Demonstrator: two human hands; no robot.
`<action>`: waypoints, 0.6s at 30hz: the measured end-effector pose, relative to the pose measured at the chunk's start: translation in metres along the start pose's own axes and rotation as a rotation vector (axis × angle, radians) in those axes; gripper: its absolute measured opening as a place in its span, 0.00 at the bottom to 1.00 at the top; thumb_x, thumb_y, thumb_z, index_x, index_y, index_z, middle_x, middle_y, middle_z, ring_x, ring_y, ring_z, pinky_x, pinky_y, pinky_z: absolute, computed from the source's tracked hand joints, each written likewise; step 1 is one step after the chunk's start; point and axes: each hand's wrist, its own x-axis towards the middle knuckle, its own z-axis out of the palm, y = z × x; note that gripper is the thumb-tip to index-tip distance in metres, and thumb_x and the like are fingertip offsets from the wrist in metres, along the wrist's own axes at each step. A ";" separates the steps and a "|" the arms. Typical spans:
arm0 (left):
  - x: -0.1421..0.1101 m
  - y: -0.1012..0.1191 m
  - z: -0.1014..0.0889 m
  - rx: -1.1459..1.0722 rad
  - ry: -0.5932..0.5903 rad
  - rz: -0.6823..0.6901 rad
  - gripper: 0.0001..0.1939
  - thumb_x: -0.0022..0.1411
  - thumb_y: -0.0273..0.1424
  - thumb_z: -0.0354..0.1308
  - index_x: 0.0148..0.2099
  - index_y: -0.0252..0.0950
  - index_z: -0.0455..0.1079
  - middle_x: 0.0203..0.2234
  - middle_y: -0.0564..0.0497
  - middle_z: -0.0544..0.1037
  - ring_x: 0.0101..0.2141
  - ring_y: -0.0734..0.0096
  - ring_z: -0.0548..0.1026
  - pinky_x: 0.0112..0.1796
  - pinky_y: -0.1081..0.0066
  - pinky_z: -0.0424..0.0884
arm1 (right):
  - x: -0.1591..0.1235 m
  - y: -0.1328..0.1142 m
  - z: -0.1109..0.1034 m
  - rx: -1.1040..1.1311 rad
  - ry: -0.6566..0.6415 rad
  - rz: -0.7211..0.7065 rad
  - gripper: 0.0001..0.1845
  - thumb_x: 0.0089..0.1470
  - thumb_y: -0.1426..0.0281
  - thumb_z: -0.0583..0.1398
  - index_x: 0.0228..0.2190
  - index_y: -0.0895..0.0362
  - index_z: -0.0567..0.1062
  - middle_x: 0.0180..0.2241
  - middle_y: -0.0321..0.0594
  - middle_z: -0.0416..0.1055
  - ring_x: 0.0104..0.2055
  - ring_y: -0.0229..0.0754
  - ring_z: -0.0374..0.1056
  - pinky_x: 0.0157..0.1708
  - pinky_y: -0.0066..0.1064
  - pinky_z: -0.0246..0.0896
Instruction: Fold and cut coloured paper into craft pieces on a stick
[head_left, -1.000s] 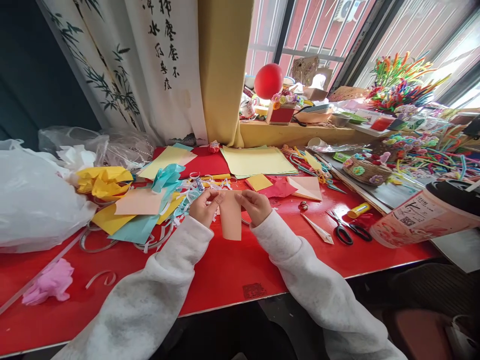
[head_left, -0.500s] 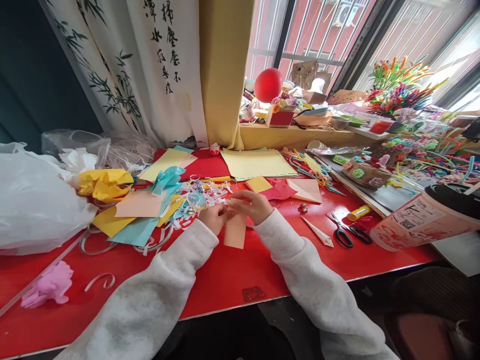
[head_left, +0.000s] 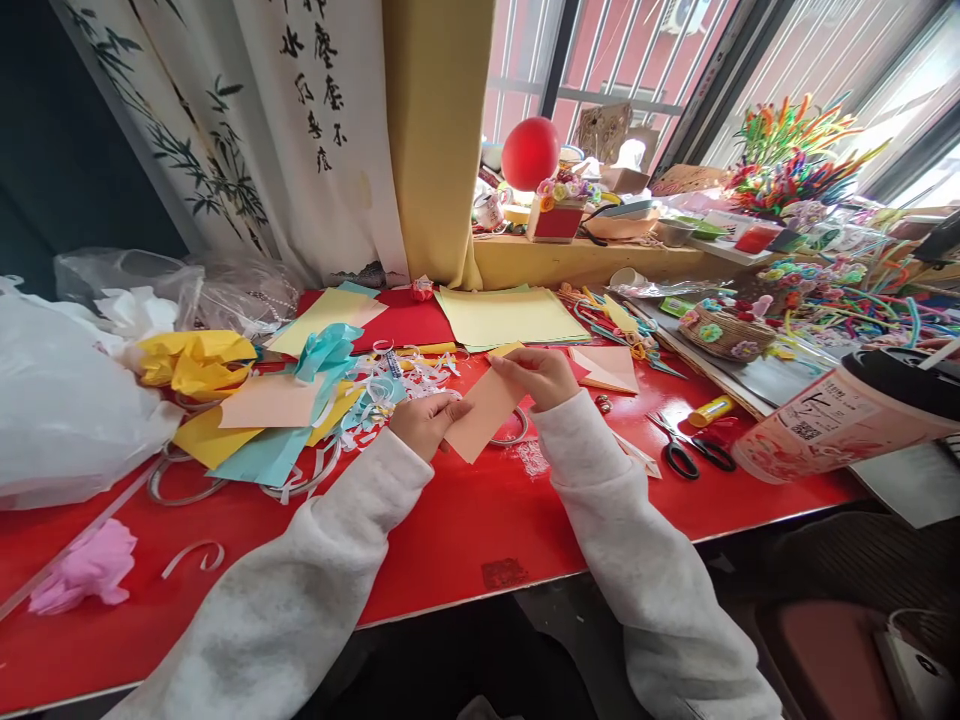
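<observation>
A peach-coloured strip of paper [head_left: 484, 415] is stretched at a slant between my hands above the red table [head_left: 450, 540]. Its lower left edge is pinched by my left hand [head_left: 426, 424], thumb on top. At the upper right end my right hand [head_left: 541, 376] closes thumb and fingers on the paper. Behind and below the strip lies a metal ring [head_left: 513, 430], partly covered by it. A small yellow paper piece [head_left: 506, 350] shows just past my right fingertips.
Scissors [head_left: 686, 450], a yellow glue stick [head_left: 711, 410] and a pink drink cup [head_left: 817, 420] stand or lie at the right. Coloured papers [head_left: 270, 400] and shredded strips pile up at the left, beside a white plastic bag [head_left: 75, 400]. Pale yellow sheets [head_left: 510, 317] lie at the back.
The paper strip hung upright between both hands, then low with the hands close together. Now it slants up to the right, and my right hand has moved right and up. The view has shifted slightly.
</observation>
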 end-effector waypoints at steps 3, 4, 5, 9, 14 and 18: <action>0.002 -0.005 -0.001 -0.030 0.114 -0.046 0.19 0.51 0.46 0.46 0.23 0.35 0.63 0.09 0.58 0.59 0.12 0.79 0.60 0.16 0.77 0.54 | 0.000 0.000 0.002 0.179 -0.211 0.108 0.20 0.37 0.57 0.59 0.27 0.62 0.70 0.23 0.38 0.68 0.24 0.34 0.65 0.22 0.24 0.59; 0.003 -0.009 -0.001 -0.048 0.139 -0.053 0.19 0.52 0.45 0.45 0.24 0.35 0.63 0.10 0.58 0.59 0.12 0.79 0.60 0.16 0.77 0.54 | -0.001 0.000 0.004 0.228 -0.292 0.160 0.21 0.36 0.58 0.60 0.28 0.61 0.69 0.24 0.39 0.68 0.23 0.34 0.66 0.22 0.24 0.60; 0.005 -0.012 -0.001 -0.066 0.148 -0.052 0.19 0.52 0.45 0.44 0.26 0.35 0.64 0.11 0.57 0.61 0.13 0.78 0.60 0.16 0.77 0.54 | -0.002 0.001 0.007 0.262 -0.359 0.204 0.21 0.35 0.58 0.61 0.29 0.61 0.69 0.25 0.39 0.69 0.23 0.34 0.67 0.20 0.23 0.60; 0.014 -0.025 0.004 0.032 0.125 0.000 0.21 0.54 0.44 0.42 0.38 0.34 0.66 0.23 0.51 0.70 0.23 0.72 0.68 0.22 0.75 0.60 | -0.009 0.007 0.028 0.298 -0.320 0.242 0.21 0.35 0.55 0.60 0.23 0.61 0.67 0.18 0.36 0.67 0.16 0.31 0.63 0.14 0.22 0.57; 0.017 -0.033 0.016 0.191 0.228 0.269 0.30 0.55 0.42 0.43 0.56 0.29 0.49 0.45 0.41 0.65 0.43 0.65 0.66 0.42 0.69 0.62 | -0.014 0.019 0.046 0.126 -0.115 0.121 0.23 0.38 0.51 0.55 0.20 0.60 0.65 0.15 0.34 0.63 0.15 0.30 0.59 0.14 0.23 0.55; 0.013 -0.031 0.024 0.260 0.171 0.275 0.38 0.50 0.48 0.47 0.57 0.28 0.48 0.48 0.39 0.61 0.50 0.61 0.59 0.48 0.65 0.57 | -0.013 0.025 0.046 -0.088 -0.016 0.032 0.24 0.37 0.49 0.55 0.14 0.59 0.60 0.12 0.31 0.56 0.15 0.29 0.53 0.14 0.22 0.48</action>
